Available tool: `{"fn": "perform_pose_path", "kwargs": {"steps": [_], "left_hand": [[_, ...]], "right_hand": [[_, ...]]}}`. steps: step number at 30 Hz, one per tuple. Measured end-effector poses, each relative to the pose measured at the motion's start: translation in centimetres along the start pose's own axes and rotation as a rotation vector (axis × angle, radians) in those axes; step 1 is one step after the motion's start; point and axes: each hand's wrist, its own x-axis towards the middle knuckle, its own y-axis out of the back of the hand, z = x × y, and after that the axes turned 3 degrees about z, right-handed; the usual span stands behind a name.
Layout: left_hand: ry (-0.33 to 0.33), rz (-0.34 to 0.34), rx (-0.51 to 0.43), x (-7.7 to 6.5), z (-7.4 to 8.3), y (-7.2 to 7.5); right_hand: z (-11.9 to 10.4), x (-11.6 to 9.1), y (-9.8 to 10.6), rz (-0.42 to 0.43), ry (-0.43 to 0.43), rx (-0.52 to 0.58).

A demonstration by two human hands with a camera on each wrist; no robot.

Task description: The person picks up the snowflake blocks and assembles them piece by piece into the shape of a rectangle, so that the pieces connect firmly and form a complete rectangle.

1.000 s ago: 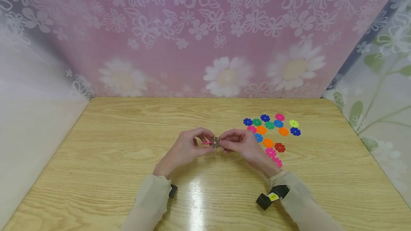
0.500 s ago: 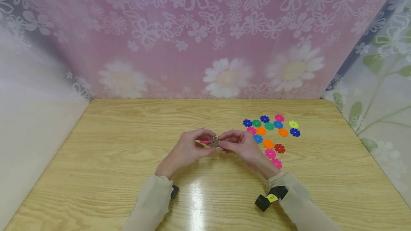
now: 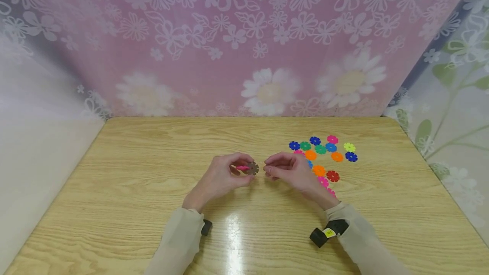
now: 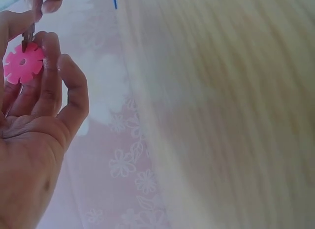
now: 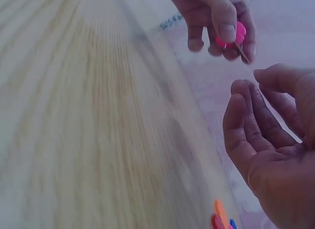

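Note:
In the head view my left hand (image 3: pixel 225 173) pinches a brown notched snowflake disc (image 3: pixel 253 168) at its edge between thumb and fingers. A pink snowflake disc (image 4: pixel 22 64) is joined to it, standing crosswise, with the brown disc (image 4: pixel 27 38) at its upper notch in the left wrist view. Both discs are held up over the table. My right hand (image 3: pixel 288 171) is just to the right, thumb and fingers loosely bent and a small gap away from the brown disc. Nothing lies between its fingertips in the right wrist view, where the pink disc (image 5: pixel 240 31) shows behind the left thumb.
Several loose snowflake discs lie flat on the wooden table (image 3: pixel 133 190) to the right, among them an orange disc (image 3: pixel 337 157), a red disc (image 3: pixel 333 176) and a yellow disc (image 3: pixel 349 147). My right hand and wrist partly cover the nearest ones. A flowered curtain (image 3: pixel 191 75) borders the back edge.
My right hand has let go of the brown disc and drawn slightly right. The left hand keeps hold of the joined discs, which have shifted a little left.

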Motion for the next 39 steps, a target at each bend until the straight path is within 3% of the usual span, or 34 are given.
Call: {"fn": "perform_pose_path", "kwargs": {"steps": [13,24,34,39], "left_hand": [[-0.041,0.025,0.027,0.0,-0.2,0.6],[-0.037,0.02,0.019,0.0,-0.3,0.9],[-0.057,0.021,0.044,0.0,-0.2,1.0],[-0.068,0.021,0.05,0.0,-0.3,1.0]], "right_hand": [[0.7,-0.5,5.9,0.116,-0.002,-0.512],[1.3,-1.1,8.6,0.019,0.062,-0.854],[2.0,-0.5,9.0,-0.041,0.156,-0.945],[1.7,-0.2,8.8,-0.055,0.139,-0.94]]}}
